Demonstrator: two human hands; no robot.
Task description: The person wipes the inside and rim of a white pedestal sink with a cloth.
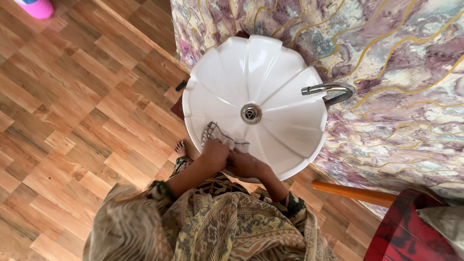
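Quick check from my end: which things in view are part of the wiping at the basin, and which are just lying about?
In use:
left hand
right hand
checked cloth
white basin

Lying about:
chrome tap, nothing touching it
pink object
orange wooden handle
red seat

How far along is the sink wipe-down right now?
Done: most of the white sink looks clean and bare around the drain, though wetness can't be judged. In hand: both hands press a checked cloth against the near rim, left hand on it, right hand beside. Left: the faucet and far rim show no cloth contact.
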